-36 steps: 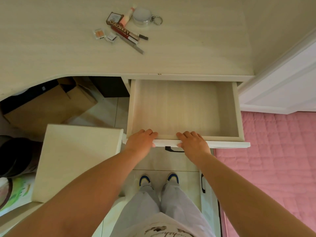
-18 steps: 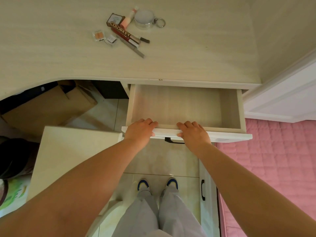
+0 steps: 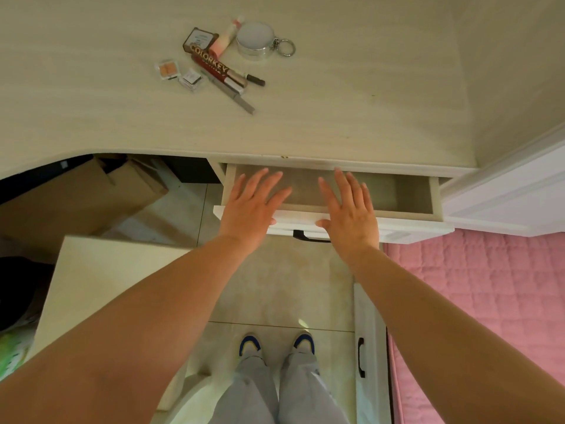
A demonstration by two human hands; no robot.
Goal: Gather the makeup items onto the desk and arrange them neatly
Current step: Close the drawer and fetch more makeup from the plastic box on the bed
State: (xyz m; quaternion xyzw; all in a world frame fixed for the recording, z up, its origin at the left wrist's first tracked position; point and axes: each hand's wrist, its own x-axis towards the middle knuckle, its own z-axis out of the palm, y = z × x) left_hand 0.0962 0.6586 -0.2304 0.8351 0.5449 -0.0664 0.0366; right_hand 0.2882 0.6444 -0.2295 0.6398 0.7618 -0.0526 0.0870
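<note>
A cluster of makeup lies on the pale wooden desk (image 3: pixel 336 96): a brown box (image 3: pixel 199 39), a pink tube (image 3: pixel 224 40), a round silver compact (image 3: pixel 255 40) with a key ring, a red Colorkey lip gloss (image 3: pixel 217 68), a dark pencil (image 3: pixel 255 80), a grey pencil (image 3: pixel 238 98), and two small clear pans (image 3: pixel 167 68) (image 3: pixel 191 78). Below the desk edge the drawer (image 3: pixel 409 194) is a narrow slot, nothing visible inside. My left hand (image 3: pixel 250 206) and my right hand (image 3: pixel 350 208) lie flat with straight fingers over the drawer's white front (image 3: pixel 406 232).
A cardboard box (image 3: pixel 91 197) sits under the desk at left. A cream stool top (image 3: pixel 107 276) stands at lower left. A pink quilted bed (image 3: pixel 489 301) fills the right. A white cabinet door with a black handle (image 3: pixel 360 358) is beside my legs.
The drawer has slid most of the way in. Both hands went from curled over its front edge to flat with fingers extended over the opening.
</note>
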